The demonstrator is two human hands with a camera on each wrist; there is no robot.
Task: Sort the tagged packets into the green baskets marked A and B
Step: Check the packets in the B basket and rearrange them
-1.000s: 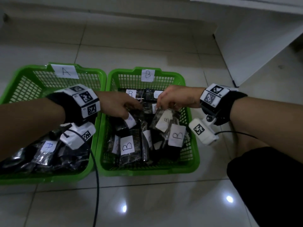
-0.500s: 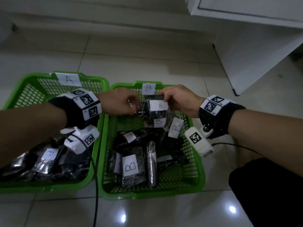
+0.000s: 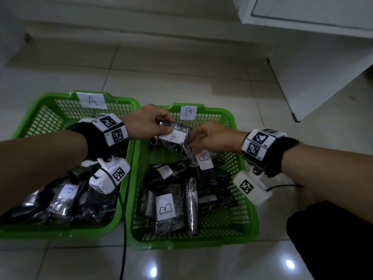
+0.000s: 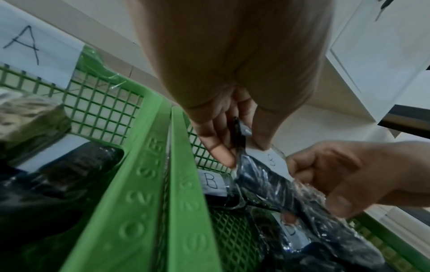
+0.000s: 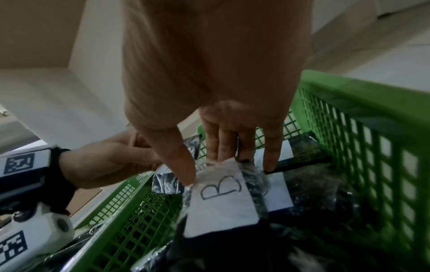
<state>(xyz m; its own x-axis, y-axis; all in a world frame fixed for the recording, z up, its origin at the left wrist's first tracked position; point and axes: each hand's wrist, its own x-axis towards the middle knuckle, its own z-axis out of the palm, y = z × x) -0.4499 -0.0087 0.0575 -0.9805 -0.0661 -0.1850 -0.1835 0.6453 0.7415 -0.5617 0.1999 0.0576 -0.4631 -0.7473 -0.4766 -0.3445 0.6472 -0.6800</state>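
Two green baskets stand side by side on the floor: basket A (image 3: 129,102) on the left, basket B (image 3: 249,190) on the right. Each holds several black packets in clear wrap with white tags. Above the far end of basket B, my left hand (image 3: 167,127) pinches the left end of a B-tagged packet (image 3: 172,136), also seen in the left wrist view as the packet (image 4: 260,176) under my left hand (image 4: 242,150). My right hand (image 3: 188,141) pinches a second B-tagged packet (image 3: 204,158) that hangs below it; its thumb (image 5: 184,165) presses that tag (image 5: 221,195).
A white cabinet (image 3: 306,63) stands at the back right. Black cables run from the wrist cameras, one along the floor between the baskets (image 3: 123,229). My dark-clothed knee (image 3: 333,243) is at the lower right. Packets tagged A (image 3: 67,190) fill the near half of basket A.
Both hands rose out of the pile in basket B and moved to its far end, each lifting a B-tagged packet. The head view tilted up.
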